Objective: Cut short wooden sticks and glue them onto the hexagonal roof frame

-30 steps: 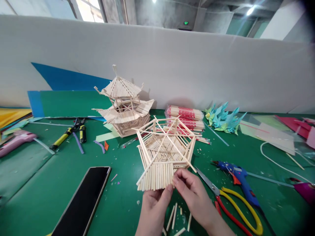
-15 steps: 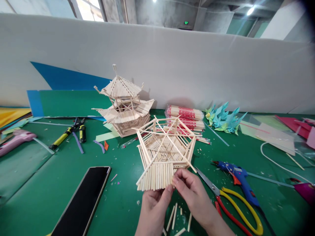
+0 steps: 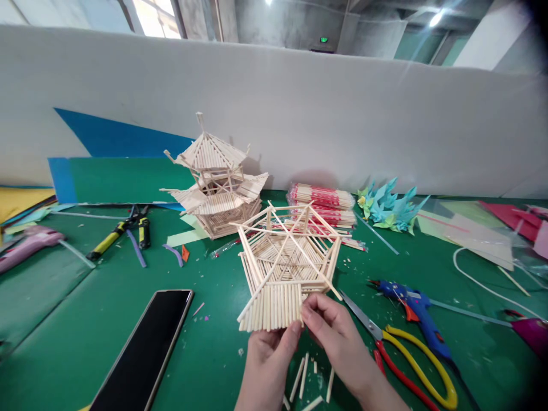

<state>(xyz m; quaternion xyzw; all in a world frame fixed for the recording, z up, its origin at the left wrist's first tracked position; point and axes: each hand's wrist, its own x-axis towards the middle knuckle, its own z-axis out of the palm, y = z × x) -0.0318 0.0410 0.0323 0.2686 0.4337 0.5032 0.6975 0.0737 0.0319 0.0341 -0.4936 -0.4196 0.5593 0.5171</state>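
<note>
A six-sided model (image 3: 286, 260) built of thin wooden sticks stands in front of me, its top a frame of crossed sticks. On its near side slopes a roof panel (image 3: 269, 308) of sticks laid side by side. My left hand (image 3: 272, 357) grips this panel's lower edge, thumb at the right end and fingers underneath. At the panel's right edge, my right hand (image 3: 327, 328) pinches the outermost stick between thumb and fingertips, which partly hide it. Several cut stick pieces (image 3: 303, 375) lie on the table below my hands.
A taller stick pagoda (image 3: 214, 182) stands behind, beside bundled sticks (image 3: 321, 197). Scissors (image 3: 385, 337) and a blue glue gun (image 3: 413, 311) lie right; a phone (image 3: 143, 348), pliers (image 3: 115, 234) and a pink glue gun (image 3: 32, 245) left. Blue folded paper (image 3: 389, 208) sits at the back.
My right fingertips have shifted very slightly at the panel's edge. The left hand and the model look the same.
</note>
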